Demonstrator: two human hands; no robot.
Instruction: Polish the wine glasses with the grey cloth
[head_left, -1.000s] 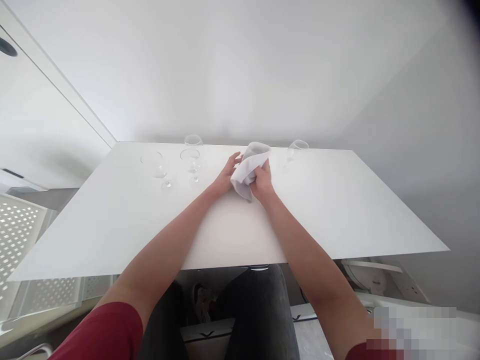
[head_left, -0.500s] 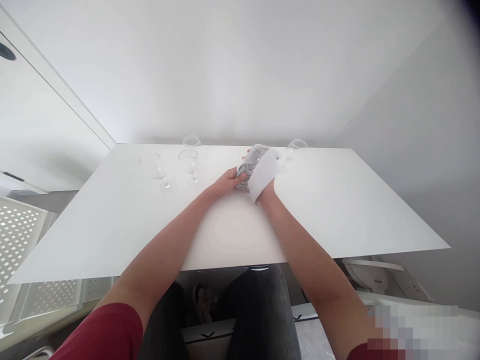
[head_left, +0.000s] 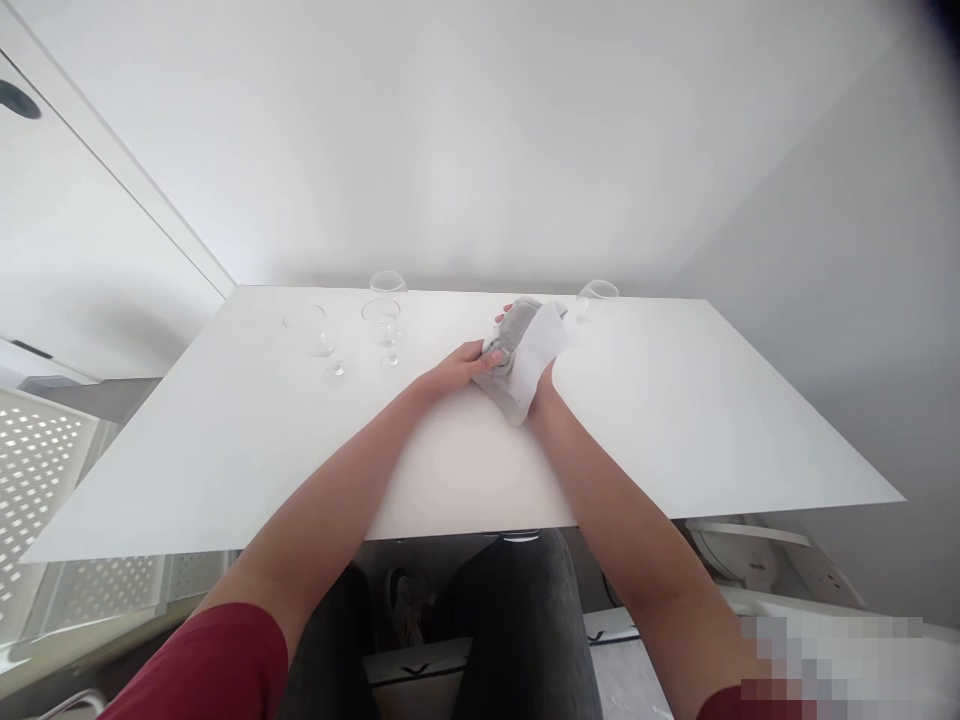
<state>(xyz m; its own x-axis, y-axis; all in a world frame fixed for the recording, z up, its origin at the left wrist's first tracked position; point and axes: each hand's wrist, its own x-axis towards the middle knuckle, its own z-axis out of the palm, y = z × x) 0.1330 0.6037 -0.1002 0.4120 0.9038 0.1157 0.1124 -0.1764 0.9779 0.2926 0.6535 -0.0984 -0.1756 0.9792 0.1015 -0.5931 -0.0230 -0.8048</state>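
Over the far middle of a white table [head_left: 675, 420], my left hand [head_left: 459, 365] grips the lower part of a clear stemmed glass [head_left: 513, 330]. Its fingers curl round the glass. My right hand [head_left: 544, 385] is almost wholly hidden under a white cloth [head_left: 534, 350], which it presses against the right side of the same glass. Only the wrist and a fingertip above the glass show.
Three clear stemmed glasses stand at the far left of the table: one [head_left: 313, 335], a second [head_left: 382, 325] and a third [head_left: 388, 284] behind it. Another glass [head_left: 596, 297] stands at the far edge, right of the cloth. White walls enclose the table.
The cloth has slid from over the top of the glass to its right side. My left hand went from spread fingers to a grip on the glass.
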